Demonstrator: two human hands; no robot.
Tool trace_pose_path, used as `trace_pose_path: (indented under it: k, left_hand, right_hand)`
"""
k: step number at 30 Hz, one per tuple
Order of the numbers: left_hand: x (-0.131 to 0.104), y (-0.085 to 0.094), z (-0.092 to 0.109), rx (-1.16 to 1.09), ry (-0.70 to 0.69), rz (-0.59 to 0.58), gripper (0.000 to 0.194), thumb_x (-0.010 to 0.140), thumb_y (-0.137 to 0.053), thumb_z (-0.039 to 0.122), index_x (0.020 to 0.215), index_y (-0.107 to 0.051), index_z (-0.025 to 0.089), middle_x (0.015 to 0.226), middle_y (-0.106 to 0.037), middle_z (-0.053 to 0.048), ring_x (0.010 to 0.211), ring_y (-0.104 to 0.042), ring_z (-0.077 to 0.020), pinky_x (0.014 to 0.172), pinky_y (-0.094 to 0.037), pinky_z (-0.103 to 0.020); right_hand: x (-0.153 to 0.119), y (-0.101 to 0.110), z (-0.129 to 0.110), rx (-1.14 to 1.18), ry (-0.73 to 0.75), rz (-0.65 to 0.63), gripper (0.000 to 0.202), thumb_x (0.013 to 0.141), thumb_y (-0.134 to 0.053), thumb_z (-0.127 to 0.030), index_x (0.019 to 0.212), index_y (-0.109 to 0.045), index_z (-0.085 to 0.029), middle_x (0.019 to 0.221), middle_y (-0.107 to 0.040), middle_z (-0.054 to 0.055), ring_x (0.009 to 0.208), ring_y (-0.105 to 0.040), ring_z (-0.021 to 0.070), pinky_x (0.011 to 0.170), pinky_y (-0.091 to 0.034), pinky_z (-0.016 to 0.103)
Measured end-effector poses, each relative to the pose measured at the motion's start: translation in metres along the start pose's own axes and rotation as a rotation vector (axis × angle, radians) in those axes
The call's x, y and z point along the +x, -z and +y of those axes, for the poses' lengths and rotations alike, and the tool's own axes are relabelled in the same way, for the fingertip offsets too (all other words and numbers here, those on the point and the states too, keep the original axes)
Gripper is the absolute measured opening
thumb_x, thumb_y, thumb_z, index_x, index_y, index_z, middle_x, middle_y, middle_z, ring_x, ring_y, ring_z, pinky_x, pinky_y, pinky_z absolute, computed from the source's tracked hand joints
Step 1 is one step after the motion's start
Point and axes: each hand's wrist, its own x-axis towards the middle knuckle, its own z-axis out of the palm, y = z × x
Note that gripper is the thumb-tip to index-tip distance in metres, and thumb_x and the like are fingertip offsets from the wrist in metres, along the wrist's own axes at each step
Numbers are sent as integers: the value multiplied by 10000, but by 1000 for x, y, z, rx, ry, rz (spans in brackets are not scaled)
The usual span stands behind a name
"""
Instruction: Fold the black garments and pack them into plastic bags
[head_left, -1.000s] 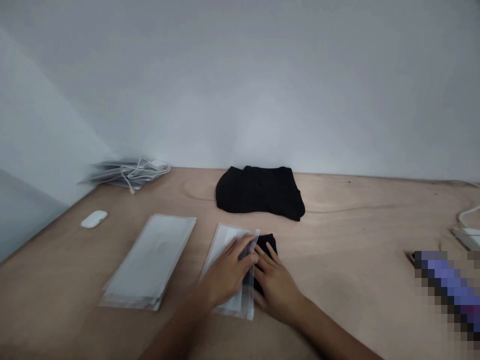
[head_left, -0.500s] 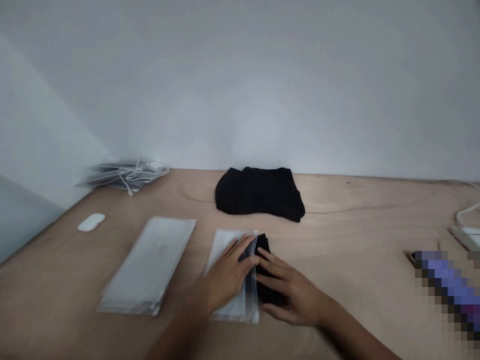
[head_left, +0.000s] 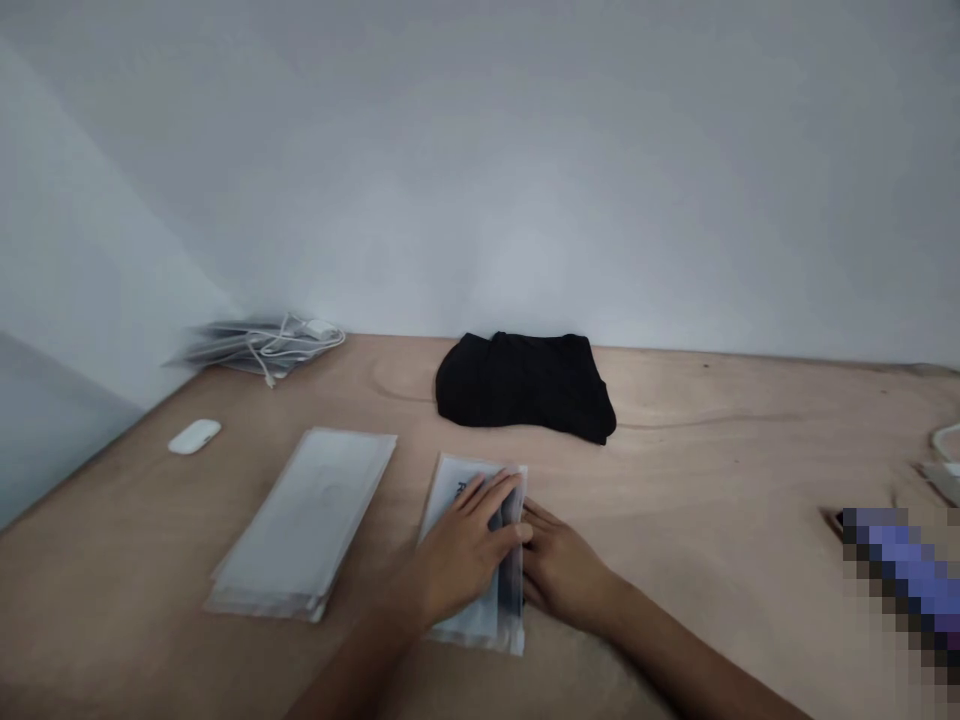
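Note:
A clear zip bag [head_left: 444, 500] with dark lettering lies on the table in front of me. My left hand [head_left: 472, 545] rests across it, with its fingers along the top and its thumb at the open right edge, gripping the film there. My right hand [head_left: 559, 570] has its fingertips at that opening, partly hidden under the plastic. Through the film a dark folded cloth [head_left: 504, 512] shows, apparently a black sock, mostly inside the bag with my right fingers against it. Behind my hands lies a flat pile of black socks [head_left: 521, 388].
Left of my hands sits a stack of clear zip bags [head_left: 304, 525]. A white earbud case [head_left: 195, 436] is farther left. White cables [head_left: 289, 345] lie on grey bags in the back corner. At right are a blurred-out blue object [head_left: 907, 570] and another white cable [head_left: 941, 440].
My right hand has moved left to the bag's opening, and the black cloth that stuck out on the right has gone into the bag. My left hand stays on the bag.

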Motion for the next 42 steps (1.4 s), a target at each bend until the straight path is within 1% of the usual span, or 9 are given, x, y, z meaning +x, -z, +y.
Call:
trace_pose_path:
  k: [6, 12, 15, 18, 21, 27, 31, 34, 42]
  left_hand:
    - [-1, -3, -3, 41, 22, -15, 345, 1035, -448, 186, 1347, -570, 268, 1669, -267, -53, 1539, -209, -267, 1232, -245, -527]
    - [-36, -6, 7, 76, 56, 39, 541, 975, -608, 411, 1475, -462, 269, 1676, -238, -81, 1533, -207, -342, 1203, -296, -586]
    - [-57, -12, 21, 44, 10, 88, 482, 845, -776, 378, 1287, -633, 249, 1688, -195, -78, 1521, -217, -396, 1189, -324, -597]
    - [-65, -16, 30, 24, -43, 93, 198, 894, -698, 197, 1082, -717, 253, 1645, -329, -35, 1507, -278, -363, 1190, -327, -597]
    - [-63, -19, 29, -7, -65, 45, 241, 952, -602, 154, 1124, -711, 283, 1581, -445, -5, 1495, -322, -322, 1185, -347, -586]
    - [-62, -38, 25, -62, 49, 211, 454, 985, -510, 118, 1427, -504, 224, 1435, -578, -92, 1412, -464, -267, 1112, -498, -452]
    - [-63, -51, 38, 38, -148, 373, 196, 1012, -489, 134, 1097, -653, 196, 1210, -655, -60, 1303, -538, -238, 1126, -487, -442]
    - [-58, -55, 50, 59, -254, 452, 232, 1034, -451, 142, 910, -642, 186, 1090, -657, -28, 1202, -575, -185, 1155, -451, -390]
    - [-41, -17, 60, 48, -190, 168, 110, 998, -569, 235, 1041, -665, 202, 1328, -626, -59, 1339, -510, -239, 1090, -500, -374]
  right_hand:
    - [1, 0, 1, 38, -13, 32, 218, 951, -540, -228, 1058, -730, -221, 1056, -750, 86, 1147, -647, 263, 1140, -408, 516]
    - [-41, 27, -21, -49, -76, 178, 374, 949, -540, -166, 1321, -582, -178, 1369, -623, 149, 1329, -538, 259, 1099, -469, 464]
    - [-45, 32, -40, 4, -19, 215, 275, 896, -631, -199, 1171, -631, -187, 1169, -677, 131, 1158, -608, 260, 967, -539, 419]
    - [-40, 25, -50, -13, 51, 235, 78, 872, -658, -174, 935, -647, -218, 914, -655, 50, 888, -606, 202, 780, -532, 344]
    - [-36, 12, -49, -93, 85, 267, 133, 890, -607, -128, 787, -592, -210, 779, -609, 11, 731, -531, 165, 681, -460, 313]
    - [-35, 1, -34, -198, 63, 279, 151, 941, -573, -162, 797, -581, -207, 776, -590, 12, 720, -488, 169, 706, -385, 319]
    - [-25, 9, -8, -307, -8, 271, 201, 936, -583, -190, 739, -592, -225, 741, -578, 8, 720, -468, 182, 703, -326, 337]
    - [-12, 20, 25, -349, -135, 280, 193, 902, -601, -145, 724, -616, -219, 767, -613, 31, 761, -491, 198, 715, -321, 347]
    - [-3, 33, 71, -279, -407, 317, 195, 895, -514, -91, 865, -675, -197, 860, -668, 71, 823, -584, 230, 763, -443, 338]
